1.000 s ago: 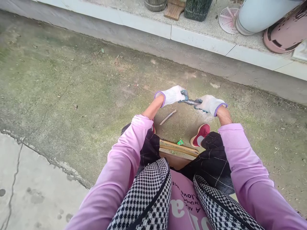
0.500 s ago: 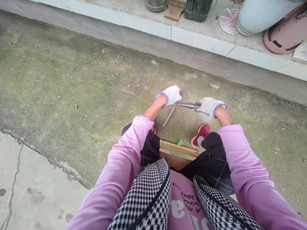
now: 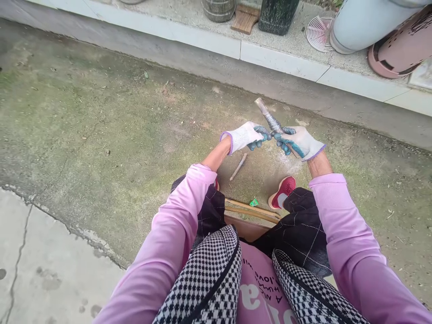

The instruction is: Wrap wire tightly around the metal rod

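Note:
My right hand, in a white work glove with blue-green coated fingers, is closed around a wooden stick wound with several turns of thin metal wire. The stick slants, its bare end pointing up and away to the left. Beside it, my left hand, gloved alike, has its fingers pinched together with the tips meeting my right fingertips close to the winding. What the left fingertips hold is too small to make out. A shorter stick lies on the ground below my hands.
Two light wooden strips lie between my legs, near a small green wrapper and my red shoe. Ahead runs a raised, tiled ledge bearing a dark container, a wooden board, a pink gas cylinder and a pale cylinder.
The wire-wound stick has swung from nearly level to a steep slant, its free end now pointing away from me. My left hand has come right up to my right hand.

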`<state>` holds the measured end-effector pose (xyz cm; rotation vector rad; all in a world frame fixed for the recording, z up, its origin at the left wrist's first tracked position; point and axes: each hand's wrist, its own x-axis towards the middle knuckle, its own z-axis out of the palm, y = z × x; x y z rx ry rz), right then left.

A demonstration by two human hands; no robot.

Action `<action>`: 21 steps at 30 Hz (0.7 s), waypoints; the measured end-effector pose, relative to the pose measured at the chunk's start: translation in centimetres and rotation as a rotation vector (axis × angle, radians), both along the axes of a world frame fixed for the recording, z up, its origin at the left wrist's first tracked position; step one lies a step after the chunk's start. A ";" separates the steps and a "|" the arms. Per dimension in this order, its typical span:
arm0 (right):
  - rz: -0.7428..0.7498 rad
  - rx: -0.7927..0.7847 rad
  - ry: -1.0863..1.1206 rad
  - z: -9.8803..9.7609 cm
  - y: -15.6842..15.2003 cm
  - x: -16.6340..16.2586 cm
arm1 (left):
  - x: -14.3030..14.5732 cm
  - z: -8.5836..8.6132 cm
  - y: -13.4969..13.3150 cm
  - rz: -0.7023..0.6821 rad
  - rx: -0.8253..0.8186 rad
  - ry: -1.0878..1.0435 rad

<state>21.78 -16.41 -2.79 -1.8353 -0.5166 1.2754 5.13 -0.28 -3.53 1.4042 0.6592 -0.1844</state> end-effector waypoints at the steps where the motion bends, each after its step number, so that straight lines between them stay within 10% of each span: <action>1: -0.001 0.020 0.043 0.3 -0.1 -0.1 | 0.1 -0.2 0.1 0.005 0.001 -0.006; 10: 0.398 -0.010 0.119 1.8 -1.6 0.5 | -0.1 -1.2 2.6 -0.083 0.158 -0.095; 15: 0.741 -0.245 -0.181 0.8 -1.3 -0.6 | -1.0 -0.1 2.1 -0.162 0.228 -0.021; 21: 0.741 -0.371 -0.529 -1.5 -0.5 -0.4 | -0.9 0.5 0.5 -0.233 0.235 0.057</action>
